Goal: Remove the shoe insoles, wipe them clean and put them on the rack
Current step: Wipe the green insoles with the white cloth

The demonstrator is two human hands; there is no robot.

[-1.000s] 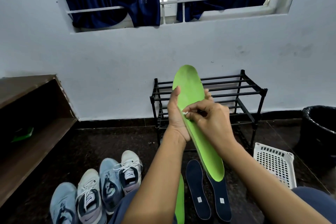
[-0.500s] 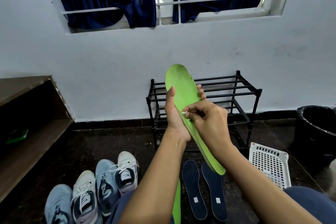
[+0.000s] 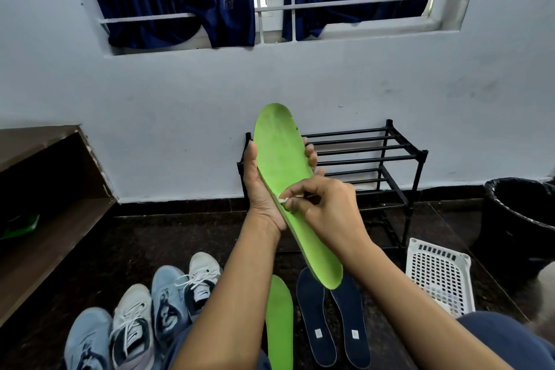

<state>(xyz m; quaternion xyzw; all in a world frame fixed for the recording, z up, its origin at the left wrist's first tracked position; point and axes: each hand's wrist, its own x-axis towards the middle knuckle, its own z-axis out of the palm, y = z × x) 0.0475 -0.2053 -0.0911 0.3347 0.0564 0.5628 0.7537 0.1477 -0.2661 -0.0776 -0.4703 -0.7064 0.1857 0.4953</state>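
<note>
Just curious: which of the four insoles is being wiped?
The green insole raised in the left hand, the right hand pinching a white wipe against it. The other green insole and both navy insoles lie on the floor.

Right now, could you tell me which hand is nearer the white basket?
Right. The right hand, pinching a white wipe, is up-left of the basket; the left hand, gripping the green insole, is farther left.

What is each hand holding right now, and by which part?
The left hand grips the green insole round its middle, thumb on one edge, fingers on the other. The right hand pinches a small white wipe against the insole.
</note>
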